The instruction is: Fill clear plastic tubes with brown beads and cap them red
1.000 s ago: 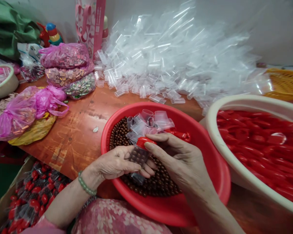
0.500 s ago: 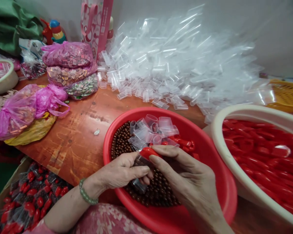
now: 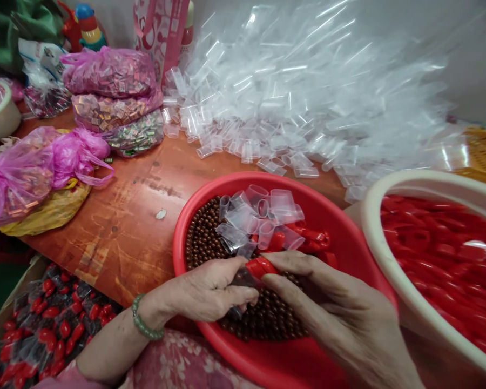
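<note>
Above the red basin (image 3: 303, 356), my left hand (image 3: 210, 289) is closed around a clear plastic sleeve (image 3: 243, 276), which looks dark inside; its contents are hard to make out. Between thumb and fingertips, my right hand (image 3: 344, 308) grips a red plastic cap (image 3: 261, 266) at the sleeve's upper end. How far the cap sits on the sleeve is hidden by my fingers. Round brown beads (image 3: 206, 232) lie in the basin under both hands. Loose clear sleeves (image 3: 283, 205) and a few red caps (image 3: 314, 237) rest at the basin's far side.
A cream tub (image 3: 372, 216) full of red plastic pieces (image 3: 437, 259) stands at the right. Clear sleeves (image 3: 275, 102) are heaped along the wall. Pink bags (image 3: 109, 75) sit at the left. Below the table's left edge, a box holds red-capped filled pieces (image 3: 60, 324).
Both hands have shifted slightly right and down in the view, which has itself moved a little. The red cap is now turned more in line with the sleeve.
</note>
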{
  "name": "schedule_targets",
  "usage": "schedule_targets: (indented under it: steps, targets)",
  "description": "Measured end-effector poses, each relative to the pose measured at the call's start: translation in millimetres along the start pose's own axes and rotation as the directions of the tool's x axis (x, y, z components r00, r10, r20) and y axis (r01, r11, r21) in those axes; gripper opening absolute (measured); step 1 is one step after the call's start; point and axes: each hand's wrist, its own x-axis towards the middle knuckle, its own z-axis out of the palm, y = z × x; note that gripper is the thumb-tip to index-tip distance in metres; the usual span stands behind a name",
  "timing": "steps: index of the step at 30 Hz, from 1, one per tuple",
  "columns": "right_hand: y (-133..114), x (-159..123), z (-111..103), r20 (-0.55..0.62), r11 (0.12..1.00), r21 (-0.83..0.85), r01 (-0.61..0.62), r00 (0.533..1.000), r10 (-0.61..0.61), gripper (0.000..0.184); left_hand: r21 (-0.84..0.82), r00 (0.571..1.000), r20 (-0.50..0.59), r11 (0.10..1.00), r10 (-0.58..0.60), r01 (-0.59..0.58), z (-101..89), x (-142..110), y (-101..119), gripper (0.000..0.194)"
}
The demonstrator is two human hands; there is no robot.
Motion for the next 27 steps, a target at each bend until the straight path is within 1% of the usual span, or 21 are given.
schedule_targets:
  steps: [2,4,9,12,14,17,19,21,23,25,27]
  targets:
    - [1,0,0,-0.025,1.0,0.003,-0.027,0.999,0.027,0.015,-0.009,1.0,-0.001,1.0,-0.02,0.02,-0.3,1,0,0.011]
    - [0,1,-1,-0.025,0.999,-0.017,-0.031,0.999,0.03,0.014,-0.03,0.999,0.013,0.999,-0.03,0.031,-0.6,1,0,0.009]
    - [-3,2,-4,0.018,0.996,-0.067,0.056,0.998,-0.055,0.017,-0.108,0.999,0.025,0.994,-0.024,0.027,-0.9,1,-1,0.01]
    - [-4,2,-7,0.044,0.99,-0.111,0.089,0.995,-0.085,0.018,-0.075,0.998,0.04,0.995,-0.057,0.06,-0.8,1,0,0.01]
    - [-4,1,-10,0.077,0.979,-0.155,0.133,0.99,-0.122,0.018,-0.011,0.995,0.049,0.996,-0.086,0.087,-0.9,1,1,0.008]
    - [-5,-1,-13,0.129,0.956,-0.215,0.197,0.977,-0.172,0.02,0.068,0.993,0.065,0.993,-0.096,0.092,-1.2,1,1,0.006]
    - [-5,-3,-12,0.125,0.943,-0.252,0.22,0.973,-0.194,0.02,0.065,0.993,0.068,0.993,-0.101,0.096,-1.4,2,0,0.006]
    - [-5,-4,-9,0.103,0.917,-0.312,0.247,0.969,-0.226,0.021,-0.003,0.992,0.066,0.994,-0.104,0.105,-1.5,3,-1,0.008]
    - [-3,-5,-3,0.097,0.867,-0.408,0.286,0.958,-0.27,0.029,-0.12,0.996,0.047,0.99,-0.073,0.078,-1.2,4,-3,0.015]
    - [0,-6,5,0.12,0.794,-0.516,0.32,0.945,-0.304,0.047,-0.226,1.0,0.012,0.974,-0.02,0.022,-0.3,5,-5,0.027]
    - [2,-5,13,0.137,0.722,-0.603,0.34,0.935,-0.326,0.065,-0.313,1.0,-0.015,0.95,0.004,-0.008,1.4,6,-8,0.038]
